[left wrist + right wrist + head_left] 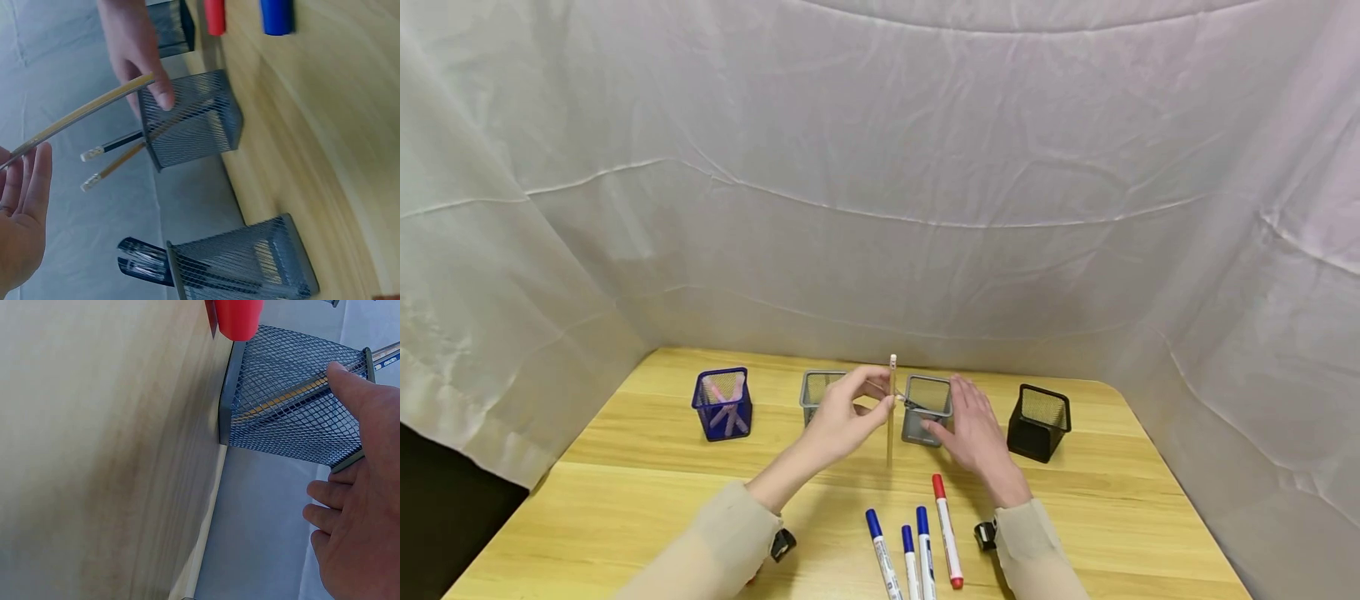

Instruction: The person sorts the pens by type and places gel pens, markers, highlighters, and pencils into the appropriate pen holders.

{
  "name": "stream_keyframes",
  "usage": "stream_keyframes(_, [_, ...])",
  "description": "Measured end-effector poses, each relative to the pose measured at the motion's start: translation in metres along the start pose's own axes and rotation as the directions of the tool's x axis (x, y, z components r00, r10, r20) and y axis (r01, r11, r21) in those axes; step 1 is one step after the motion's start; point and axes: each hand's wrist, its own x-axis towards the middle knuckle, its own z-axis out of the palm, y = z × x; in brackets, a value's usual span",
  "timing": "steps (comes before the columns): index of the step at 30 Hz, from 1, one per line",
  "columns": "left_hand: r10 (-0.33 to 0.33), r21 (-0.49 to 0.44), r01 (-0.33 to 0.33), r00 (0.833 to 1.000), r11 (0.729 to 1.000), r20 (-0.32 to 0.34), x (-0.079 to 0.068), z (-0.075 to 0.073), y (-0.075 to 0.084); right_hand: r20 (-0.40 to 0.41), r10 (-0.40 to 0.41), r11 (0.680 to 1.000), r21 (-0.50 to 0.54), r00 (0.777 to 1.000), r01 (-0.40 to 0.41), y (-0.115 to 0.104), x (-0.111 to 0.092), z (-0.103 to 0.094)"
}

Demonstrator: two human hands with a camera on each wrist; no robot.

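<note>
My left hand (842, 412) pinches a wooden pencil (891, 437) near its upper part, holding it upright with the white eraser end on top. In the left wrist view its other end points toward a grey mesh pen holder (194, 128). My right hand (976, 429) grips that holder at its rim, thumb on the near wall (347, 394) and fingers on the far side. Inside stand two pencils (115, 164), one dark and one yellow, eraser ends sticking out.
A second grey mesh holder (812, 385) with black pens (147, 259) stands to the left. Farther left is a blue holder (722, 421) with pink sticks; a black holder (1037, 437) is at right. Blue-capped markers (883, 554) and a red marker (948, 533) lie in front.
</note>
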Motion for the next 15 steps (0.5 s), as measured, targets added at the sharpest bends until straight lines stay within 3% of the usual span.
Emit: stream_keyframes(15, [0.073,-0.156,-0.094,0.988,0.983,-0.138,0.026,0.007,0.008,-0.01,-0.011,1.0,-0.009,1.0,0.011,-0.001,0.0,-0.001])
